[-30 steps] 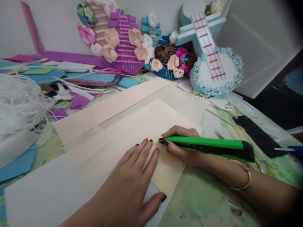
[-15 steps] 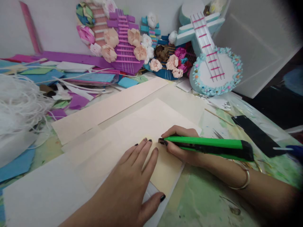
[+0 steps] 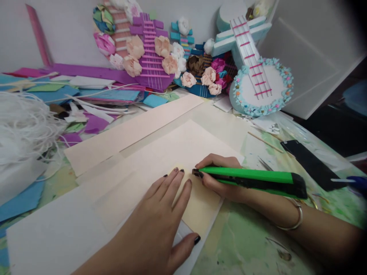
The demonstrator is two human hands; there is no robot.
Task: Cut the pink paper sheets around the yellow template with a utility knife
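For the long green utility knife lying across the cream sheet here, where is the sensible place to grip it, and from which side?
Probably the front of the green plastic utility knife, just behind the blade tip, coming from the right, as the right hand does. The long body trails back over the wrist, and the left hand presses flat on the yellow paper piece left of the tip.

Soft even light (dark, warped corners)

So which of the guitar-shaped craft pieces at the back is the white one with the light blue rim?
The rightmost guitar model, with a round white body and pink strings; the others are purple or dark blue and carry paper roses.
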